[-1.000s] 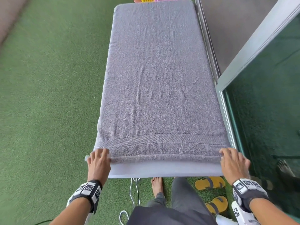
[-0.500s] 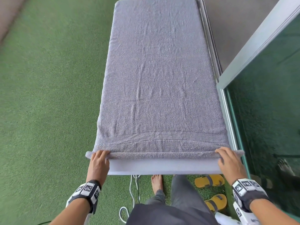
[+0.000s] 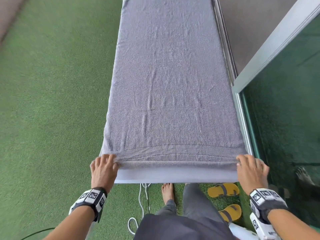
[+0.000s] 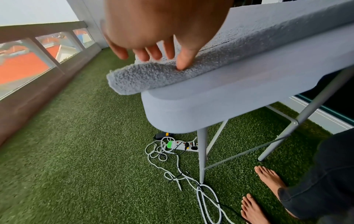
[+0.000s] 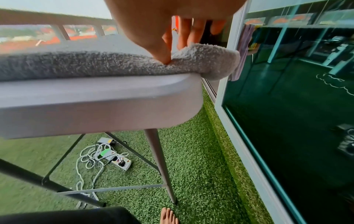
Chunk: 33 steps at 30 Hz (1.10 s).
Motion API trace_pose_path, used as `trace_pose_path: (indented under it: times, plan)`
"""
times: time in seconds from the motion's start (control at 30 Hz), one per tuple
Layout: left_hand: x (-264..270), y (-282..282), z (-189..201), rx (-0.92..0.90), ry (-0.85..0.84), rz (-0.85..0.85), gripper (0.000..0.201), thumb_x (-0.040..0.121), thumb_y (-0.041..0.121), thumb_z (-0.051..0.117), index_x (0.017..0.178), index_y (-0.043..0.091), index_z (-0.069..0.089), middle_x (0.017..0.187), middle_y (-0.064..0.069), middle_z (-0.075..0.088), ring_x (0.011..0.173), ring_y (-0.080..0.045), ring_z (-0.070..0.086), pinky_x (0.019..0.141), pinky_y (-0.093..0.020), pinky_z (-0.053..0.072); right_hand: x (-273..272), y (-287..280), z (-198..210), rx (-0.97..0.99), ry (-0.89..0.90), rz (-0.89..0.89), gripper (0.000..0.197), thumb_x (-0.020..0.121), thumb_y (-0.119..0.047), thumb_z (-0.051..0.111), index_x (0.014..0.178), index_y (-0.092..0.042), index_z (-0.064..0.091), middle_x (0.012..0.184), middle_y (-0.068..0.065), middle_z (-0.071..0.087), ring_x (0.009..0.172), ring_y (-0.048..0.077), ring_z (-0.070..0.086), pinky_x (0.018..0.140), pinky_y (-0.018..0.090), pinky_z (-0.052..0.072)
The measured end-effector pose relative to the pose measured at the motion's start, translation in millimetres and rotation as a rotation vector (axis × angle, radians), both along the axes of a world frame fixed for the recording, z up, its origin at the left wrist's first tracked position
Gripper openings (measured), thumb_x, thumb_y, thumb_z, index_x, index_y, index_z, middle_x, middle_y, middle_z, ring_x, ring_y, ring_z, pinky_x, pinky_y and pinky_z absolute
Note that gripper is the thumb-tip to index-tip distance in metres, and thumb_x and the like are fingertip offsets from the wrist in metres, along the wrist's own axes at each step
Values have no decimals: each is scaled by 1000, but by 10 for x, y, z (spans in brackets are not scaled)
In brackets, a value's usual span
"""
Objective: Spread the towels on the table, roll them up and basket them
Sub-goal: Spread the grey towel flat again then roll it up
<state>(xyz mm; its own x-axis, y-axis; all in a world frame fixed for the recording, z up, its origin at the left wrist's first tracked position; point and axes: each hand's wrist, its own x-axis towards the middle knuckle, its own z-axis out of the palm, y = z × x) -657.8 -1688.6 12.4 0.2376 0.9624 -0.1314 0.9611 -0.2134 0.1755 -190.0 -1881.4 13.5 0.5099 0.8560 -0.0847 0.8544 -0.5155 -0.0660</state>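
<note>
The towel (image 3: pixel 169 84) is nubbly grey terry cloth, the table (image 3: pixel 173 175) smooth matt plastic on metal legs (image 4: pixel 202 154).

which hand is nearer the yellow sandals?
Right. The right hand grips the towel corner above the yellow sandals; the left hand holds the far corner.

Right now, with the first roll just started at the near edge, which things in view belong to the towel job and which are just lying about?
Part of the job:
- grey towel, near edge turned over
- table under it
- left hand and right hand, each at a near corner

Just lying about:
- yellow sandals on the grass
- white cable and power strip under the table

No basket in view.
</note>
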Motion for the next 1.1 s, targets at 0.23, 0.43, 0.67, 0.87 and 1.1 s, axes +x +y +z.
trace_pose_path:
  times: [0.23, 0.43, 0.67, 0.87, 1.1]
  plan:
    - [90, -145, -48, -52, -115, -37, 46, 58, -14, 56, 94, 14, 50, 88, 0, 44, 80, -19, 35, 72, -32, 35, -110, -85, -69, -54, 194, 114, 33, 71, 1, 67, 95, -19, 57, 102, 0, 55, 92, 21, 52, 79, 40, 49]
    - [65, -60, -15, 23, -271, -44, 34, 66, -21, 68, 93, -2, 65, 88, -12, 64, 80, -29, 57, 74, -34, 43, -32, 41, -76, 54, 280, 12, 32, 76, 9, 65, 104, -7, 68, 108, 8, 64, 99, 29, 60, 85, 43, 50]
    - [-26, 46, 88, -71, -165, -93, 13, 87, 1, 52, 81, 10, 59, 74, -5, 63, 55, -16, 50, 52, -24, 37, 26, 80, -26, -34, 88, 96, 25, 86, -19, 45, 69, -25, 63, 68, -10, 60, 70, 16, 46, 75, 34, 29]
    - [16, 15, -8, -7, -54, 26, 25, 78, -4, 53, 98, 11, 53, 88, -6, 51, 74, -19, 44, 71, -39, 45, -77, 55, 18, 43, 39, -2, 19, 74, -7, 66, 89, -18, 60, 88, 3, 58, 82, 27, 52, 79, 38, 30]
    - [-9, -86, -147, -48, -163, -68, 46, 58, -22, 55, 91, 11, 52, 89, -3, 49, 81, -17, 36, 66, -32, 40, -89, 12, -113, -35, 198, 80, 38, 71, 0, 69, 103, -17, 60, 109, 1, 55, 101, 23, 54, 89, 45, 49]
